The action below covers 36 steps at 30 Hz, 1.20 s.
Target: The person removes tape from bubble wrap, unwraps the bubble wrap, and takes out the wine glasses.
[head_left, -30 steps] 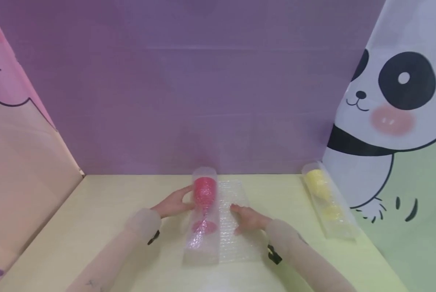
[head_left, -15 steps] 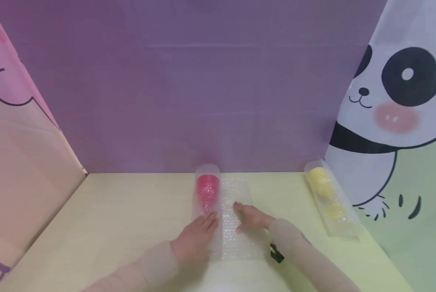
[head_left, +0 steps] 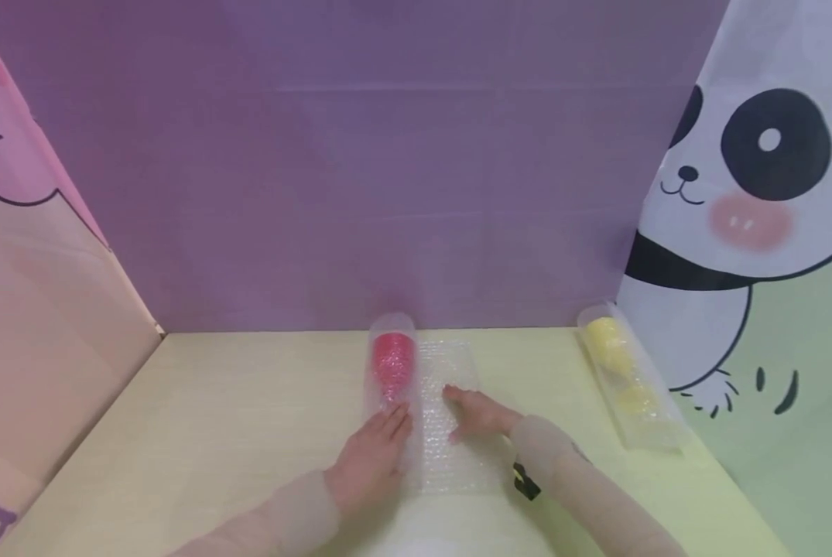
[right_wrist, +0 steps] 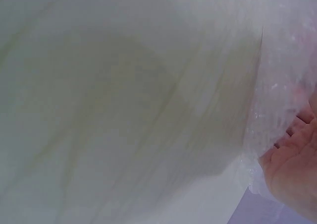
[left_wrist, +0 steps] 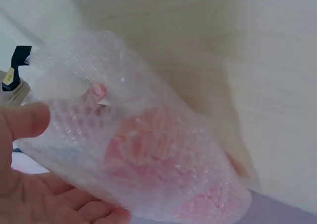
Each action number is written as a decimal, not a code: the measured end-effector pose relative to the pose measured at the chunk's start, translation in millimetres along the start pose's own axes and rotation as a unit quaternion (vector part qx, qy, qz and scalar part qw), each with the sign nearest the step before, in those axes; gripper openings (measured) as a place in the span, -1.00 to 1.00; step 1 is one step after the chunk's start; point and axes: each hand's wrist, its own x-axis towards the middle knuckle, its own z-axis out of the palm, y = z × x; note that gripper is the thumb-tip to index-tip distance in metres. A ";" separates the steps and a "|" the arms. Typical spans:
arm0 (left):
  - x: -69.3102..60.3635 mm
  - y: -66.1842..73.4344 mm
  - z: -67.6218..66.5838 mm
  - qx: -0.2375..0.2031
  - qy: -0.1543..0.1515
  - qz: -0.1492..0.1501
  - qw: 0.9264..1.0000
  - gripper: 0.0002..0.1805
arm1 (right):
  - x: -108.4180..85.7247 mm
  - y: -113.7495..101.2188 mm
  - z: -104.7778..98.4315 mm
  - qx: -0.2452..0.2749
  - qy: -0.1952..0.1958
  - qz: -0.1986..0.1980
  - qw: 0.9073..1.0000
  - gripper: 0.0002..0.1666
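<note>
A pink-red goblet (head_left: pixel 392 362) lies rolled in bubble wrap (head_left: pixel 393 323) at the middle of the table, its bowl toward the back wall. My left hand (head_left: pixel 370 460) rests over the near part of the roll, fingers extended, hiding the goblet's foot in the head view. The left wrist view shows the foot (left_wrist: pixel 141 149) blurred through the wrap, with thumb and fingers spread beside it. My right hand (head_left: pixel 481 414) lies with extended fingers on the flat, unrolled bubble wrap (head_left: pixel 450 468) to the right. In the right wrist view, its fingers (right_wrist: pixel 297 147) touch the wrap.
A yellow goblet (head_left: pixel 609 346) in bubble wrap lies at the right edge of the table (head_left: pixel 234 418). Behind stands a purple backdrop (head_left: pixel 388 193). A panda-printed panel (head_left: pixel 708 325) borders the right side and a pink panel (head_left: pixel 39 309) the left.
My left hand has moved from the roll's left side to the top of its near part. My right hand has stayed on the flat wrap.
</note>
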 end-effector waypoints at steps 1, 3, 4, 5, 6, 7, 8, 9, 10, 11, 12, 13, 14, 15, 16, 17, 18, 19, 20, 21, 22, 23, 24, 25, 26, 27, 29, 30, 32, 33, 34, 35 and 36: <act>0.1 -1.0 0.5 -0.024 0.001 -0.008 1.000 -0.39 | 0.1 -0.6 -0.2 0.000 -0.001 0.003 1.000 0.04; -0.6 -3.0 -0.2 -0.092 0.003 -0.030 0.995 -0.43 | 0.5 -1.3 -0.1 -0.001 -0.003 0.010 1.000 0.05; -1.1 -4.3 -1.0 -0.128 0.002 -0.041 0.991 -0.43 | 0.7 -1.5 -0.1 -0.003 -0.003 0.012 1.000 0.05; -1.8 -5.8 -1.9 -0.166 0.001 -0.053 0.985 -0.43 | 1.1 -1.4 0.0 -0.005 -0.003 0.014 1.000 0.05; -2.9 -7.7 -3.1 -0.202 -0.001 -0.065 0.977 -0.40 | 1.2 -1.4 0.2 -0.007 -0.002 0.014 1.000 0.05; -4.0 -9.6 -4.1 -0.235 -0.002 -0.077 0.969 -0.36 | 1.6 -1.2 0.7 -0.008 -0.002 0.013 1.000 0.05; -5.5 -11.6 -5.4 -0.267 -0.004 -0.089 0.960 -0.32 | 2.0 -0.8 1.3 -0.007 -0.003 0.013 1.000 0.06; -6.8 -14.0 -6.3 -0.292 -0.004 -0.097 0.951 -0.27 | 2.4 -0.1 1.7 -0.007 -0.003 0.012 1.000 0.06; -8.1 -16.3 -6.6 -0.318 -0.002 -0.106 0.942 -0.24 | 2.6 0.5 2.1 -0.008 -0.004 0.010 1.000 0.06; -9.4 -18.5 -7.2 -0.340 0.003 -0.113 0.934 -0.22 | 2.7 1.3 2.3 -0.008 -0.006 0.009 1.000 0.06; -10.5 -20.5 -7.9 -0.358 0.009 -0.117 0.926 -0.21 | 2.6 1.7 2.2 -0.010 -0.007 0.008 1.000 0.06; -11.3 -22.4 -8.3 -0.373 0.015 -0.121 0.920 -0.21 | 2.7 2.6 2.1 -0.014 -0.009 0.007 1.000 0.06; -12.3 -24.5 -8.4 -0.391 0.022 -0.123 0.912 -0.22 | 2.8 3.2 1.9 -0.016 -0.009 0.007 1.000 0.06; -13.1 -26.7 -8.6 -0.406 0.027 -0.126 0.905 -0.24 | 2.9 3.9 1.7 -0.019 -0.009 0.006 1.000 0.06; -14.1 -28.8 -8.8 -0.419 0.032 -0.131 0.898 -0.27 | 3.0 4.3 1.5 -0.019 -0.008 0.007 1.000 0.06; -15.2 -31.1 -9.3 -0.431 0.039 -0.136 0.891 -0.30 | 3.3 4.6 1.3 -0.019 -0.008 0.009 1.000 0.07; -16.3 -33.6 -9.4 -0.441 0.046 -0.140 0.885 -0.31 | 3.7 4.8 1.2 -0.019 -0.008 0.010 1.000 0.07; -17.8 -36.3 -9.4 -0.452 0.050 -0.146 0.879 -0.33 | 4.3 5.3 1.5 -0.015 -0.008 0.012 1.000 0.07; -19.8 -39.2 -9.5 -0.461 0.054 -0.151 0.873 -0.34 | 5.0 5.4 1.7 -0.011 -0.008 0.014 1.000 0.07; -21.9 -42.2 -9.8 -0.463 0.059 -0.156 0.871 -0.35 | 5.6 5.5 2.1 -0.010 -0.009 0.017 1.000 0.07; -24.3 -45.0 -10.5 -0.464 0.064 -0.160 0.869 -0.35 | 6.0 5.3 2.1 -0.008 -0.010 0.019 1.000 0.08; -26.9 -47.9 -10.9 -0.466 0.066 -0.164 0.867 -0.35 | 6.4 5.2 2.0 -0.008 -0.011 0.021 1.000 0.08; -29.7 -51.0 -11.2 -0.467 0.069 -0.166 0.866 -0.35 | 6.6 5.1 1.9 -0.007 -0.011 0.023 1.000 0.08; -32.9 -53.7 -11.6 -0.470 0.071 -0.170 0.863 -0.35 | 6.8 4.8 1.9 -0.005 -0.013 0.026 1.000 0.08; -36.4 -56.7 -12.2 -0.471 0.073 -0.173 0.862 -0.35 | 6.7 4.3 1.7 -0.005 -0.014 0.028 0.999 0.08; -39.6 -59.3 -12.5 -0.472 0.073 -0.178 0.860 -0.35 | 6.6 3.9 1.6 -0.004 -0.016 0.032 0.999 0.08; -46.5 -64.6 -13.2 -0.485 0.064 -0.194 0.850 -0.35 | 6.2 3.2 1.5 -0.005 -0.017 0.039 0.999 0.08; -49.8 -67.1 -13.7 -0.490 0.060 -0.201 0.846 -0.34 | 6.0 3.1 1.4 -0.006 -0.018 0.040 0.999 0.07; -56.5 -71.7 -14.3 -0.500 0.046 -0.220 0.837 -0.33 | 5.6 2.5 1.1 -0.007 -0.017 0.041 0.999 0.07; -59.5 -74.1 -14.1 -0.504 0.041 -0.226 0.833 -0.32 | 5.5 2.4 0.9 -0.008 -0.016 0.040 0.999 0.07; -62.4 -76.3 -13.9 -0.507 0.039 -0.232 0.829 -0.32 | 5.4 2.4 0.7 -0.009 -0.015 0.038 0.999 0.07; -65.1 -78.6 -13.5 -0.508 0.038 -0.234 0.828 -0.32 | 5.4 2.3 0.4 -0.010 -0.014 0.036 0.999 0.07; -67.6 -80.8 -12.7 -0.506 0.039 -0.236 0.829 -0.32 | 5.6 2.5 0.3 -0.010 -0.013 0.035 0.999 0.07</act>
